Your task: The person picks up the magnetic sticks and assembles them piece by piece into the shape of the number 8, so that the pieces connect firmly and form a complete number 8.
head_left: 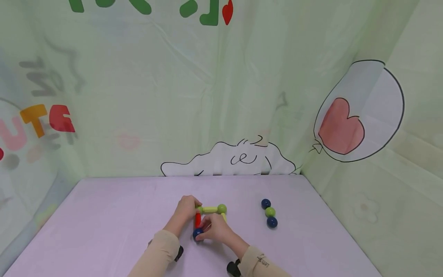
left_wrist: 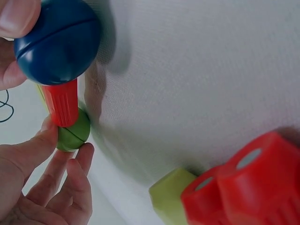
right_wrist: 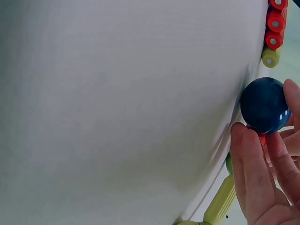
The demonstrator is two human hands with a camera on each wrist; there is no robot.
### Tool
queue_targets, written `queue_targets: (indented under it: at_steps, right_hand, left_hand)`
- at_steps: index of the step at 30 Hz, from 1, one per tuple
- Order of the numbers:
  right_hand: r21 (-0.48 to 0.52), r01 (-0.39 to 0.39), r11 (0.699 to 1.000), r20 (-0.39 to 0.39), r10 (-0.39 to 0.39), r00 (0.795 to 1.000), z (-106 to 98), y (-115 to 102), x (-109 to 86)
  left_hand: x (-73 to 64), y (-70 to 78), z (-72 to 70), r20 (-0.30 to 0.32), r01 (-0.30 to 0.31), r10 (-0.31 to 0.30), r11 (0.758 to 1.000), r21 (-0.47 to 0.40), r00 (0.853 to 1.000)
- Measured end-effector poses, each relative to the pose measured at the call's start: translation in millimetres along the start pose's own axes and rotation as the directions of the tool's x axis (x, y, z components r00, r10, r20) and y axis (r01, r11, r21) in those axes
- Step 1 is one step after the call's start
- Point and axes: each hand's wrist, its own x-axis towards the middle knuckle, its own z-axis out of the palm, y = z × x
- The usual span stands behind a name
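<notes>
My left hand (head_left: pixel 188 207) pinches a green ball (left_wrist: pixel 74 132) at the far left corner of a magnetic rod-and-ball shape on the table. A red rod (head_left: pixel 198 220) runs from that ball toward me to a dark blue ball (head_left: pixel 197 234). My right hand (head_left: pixel 215 229) grips the blue ball between thumb and fingers, and the red rod's end meets it. From the left green ball a yellow-green rod (head_left: pixel 210 209) leads right to another green ball (head_left: pixel 222 209). A second yellow-green rod (head_left: pixel 224 217) comes down from there, partly hidden behind my right hand.
On the right of the table (head_left: pixel 311 234), two dark blue balls with a green ball (head_left: pixel 270 212) between them form a short line. Red rods (left_wrist: pixel 262 183) and a yellow-green rod (left_wrist: pixel 171 194) lie side by side; my left arm hides them in the head view.
</notes>
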Motion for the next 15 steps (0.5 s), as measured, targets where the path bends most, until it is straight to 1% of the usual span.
queue_targets:
  at_steps: [7, 10, 15]
  right_hand:
    - [0.022, 0.052, 0.998, 0.003, -0.052, 0.999, -6.4, 2.7, -1.4]
    - [0.031, 0.048, 0.998, -0.002, -0.048, 0.999, -11.0, 3.8, -0.8]
    - [0.017, 0.029, 0.999, -0.027, -0.029, 0.999, -17.9, 7.2, 0.8]
  left_hand:
    - [-0.1, -1.1, 1.1, -0.027, -0.037, 0.038, 0.999, 0.027, 0.999]
    - [-0.7, -1.2, 0.9, -0.034, -0.048, 0.049, 0.998, 0.032, 0.998]
    - [-1.4, -1.5, 0.3, -0.032, -0.052, 0.053, 0.998, 0.026, 0.998]
